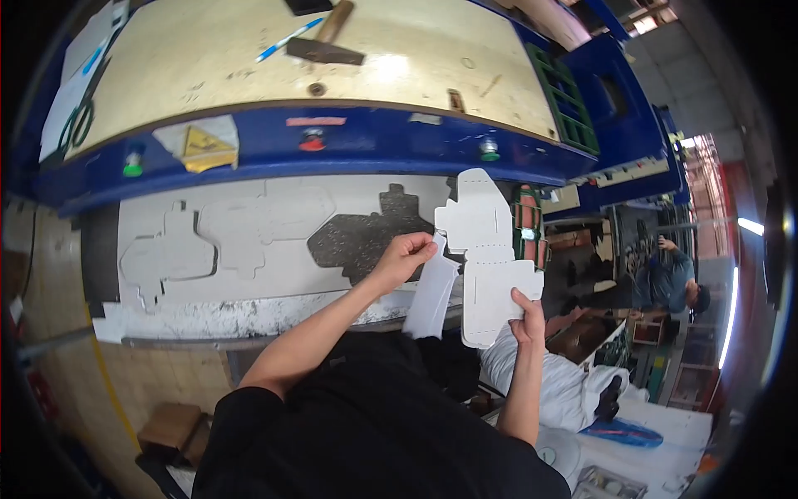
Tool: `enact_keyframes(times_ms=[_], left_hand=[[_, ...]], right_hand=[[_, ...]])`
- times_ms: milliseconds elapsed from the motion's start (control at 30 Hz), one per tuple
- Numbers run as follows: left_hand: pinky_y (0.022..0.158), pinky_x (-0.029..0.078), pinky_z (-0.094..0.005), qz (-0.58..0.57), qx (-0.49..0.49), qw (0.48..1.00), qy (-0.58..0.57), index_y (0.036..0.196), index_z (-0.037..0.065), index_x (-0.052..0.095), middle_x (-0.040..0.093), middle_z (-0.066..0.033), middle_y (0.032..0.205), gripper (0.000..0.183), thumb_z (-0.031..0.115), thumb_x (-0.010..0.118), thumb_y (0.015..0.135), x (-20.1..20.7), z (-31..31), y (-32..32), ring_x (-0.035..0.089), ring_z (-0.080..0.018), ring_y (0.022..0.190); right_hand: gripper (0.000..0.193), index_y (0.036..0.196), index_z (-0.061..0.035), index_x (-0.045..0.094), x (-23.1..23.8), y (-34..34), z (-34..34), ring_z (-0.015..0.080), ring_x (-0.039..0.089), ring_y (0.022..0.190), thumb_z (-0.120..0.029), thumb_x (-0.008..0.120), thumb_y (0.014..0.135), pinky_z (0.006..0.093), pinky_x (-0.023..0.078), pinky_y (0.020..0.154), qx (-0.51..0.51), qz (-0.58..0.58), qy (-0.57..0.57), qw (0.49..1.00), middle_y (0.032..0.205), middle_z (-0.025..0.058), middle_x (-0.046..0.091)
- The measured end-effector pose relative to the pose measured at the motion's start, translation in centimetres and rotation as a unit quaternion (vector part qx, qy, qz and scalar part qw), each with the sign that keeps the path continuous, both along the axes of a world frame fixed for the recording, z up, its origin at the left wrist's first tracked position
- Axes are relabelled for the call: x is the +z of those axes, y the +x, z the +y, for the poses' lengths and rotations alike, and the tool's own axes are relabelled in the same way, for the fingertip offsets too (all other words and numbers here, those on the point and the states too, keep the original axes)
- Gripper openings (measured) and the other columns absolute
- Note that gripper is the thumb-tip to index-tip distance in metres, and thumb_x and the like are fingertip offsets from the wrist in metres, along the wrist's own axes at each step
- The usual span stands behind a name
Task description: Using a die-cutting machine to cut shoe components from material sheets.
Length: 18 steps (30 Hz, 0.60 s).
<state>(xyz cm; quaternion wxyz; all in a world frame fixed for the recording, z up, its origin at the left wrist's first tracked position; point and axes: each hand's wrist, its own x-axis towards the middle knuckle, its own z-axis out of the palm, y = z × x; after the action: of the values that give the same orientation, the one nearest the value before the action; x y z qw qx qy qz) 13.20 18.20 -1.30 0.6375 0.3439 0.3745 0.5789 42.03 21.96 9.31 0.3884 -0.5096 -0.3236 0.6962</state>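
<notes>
A white die-cut cardboard blank [489, 287] with tabs and dashed crease lines is held up in front of me, right of centre. My right hand [527, 318] grips its lower right edge, thumb on top. At its left side my left hand [405, 258] pinches a white cardboard strip [431, 293] that hangs down; whether the strip is joined to the blank I cannot tell. Beyond my left hand lies a white cardboard sheet [287, 284] with cut outlines of more blanks. One blank-shaped opening [362, 239] in it shows a dark surface beneath.
A blue machine front [274, 145] with push buttons runs across behind the sheet. Its pale board above carries a hammer [327, 51], a blue-and-white pen [288, 40] and green-handled scissors [77, 126]. White bags [553, 391] lie at my right. Another person [665, 279] is farther right.
</notes>
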Motion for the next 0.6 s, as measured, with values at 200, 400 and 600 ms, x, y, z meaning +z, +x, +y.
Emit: enact_keyframes(times_ms=[200,400,600], left_hand=[[0.069,0.045,-0.0233,-0.101,-0.119,0.988,0.015,0.101,0.004,0.061,0.06,0.0023,0.089,0.017,0.02,0.06,0.095,0.9,1.4,-0.2,0.055,-0.0054,0.077],[0.069,0.047,-0.0265,0.022,-0.163,0.985,-0.046,0.098,0.003,0.063,0.062,-0.0009,0.086,0.017,0.018,0.062,0.091,-3.9,2.7,-4.6,0.058,-0.0107,0.074],[0.11,0.031,-0.0414,0.305,-0.185,0.929,0.101,0.145,0.003,0.034,0.046,-0.0247,0.139,0.083,0.047,0.069,0.085,3.2,3.5,2.8,0.039,-0.0345,0.134]], right_hand=[[0.054,0.131,-0.003,0.05,-0.7,3.2,-1.2,0.0269,0.061,0.111,-0.007,0.071,0.081,0.0391,0.048,0.097,-0.023,-0.003,0.033,0.999,0.122,0.0095,0.062],[0.042,0.126,-0.0054,0.056,-2.0,11.3,2.2,0.0221,0.063,0.105,-0.008,0.068,0.086,0.037,0.052,0.092,-0.205,-0.045,0.024,0.978,0.117,0.0077,0.065],[0.047,0.134,0.0002,0.047,-5.1,5.7,0.7,0.0239,0.056,0.118,-0.008,0.063,0.091,0.0403,0.046,0.102,-0.139,0.096,0.036,0.985,0.127,0.011,0.059]])
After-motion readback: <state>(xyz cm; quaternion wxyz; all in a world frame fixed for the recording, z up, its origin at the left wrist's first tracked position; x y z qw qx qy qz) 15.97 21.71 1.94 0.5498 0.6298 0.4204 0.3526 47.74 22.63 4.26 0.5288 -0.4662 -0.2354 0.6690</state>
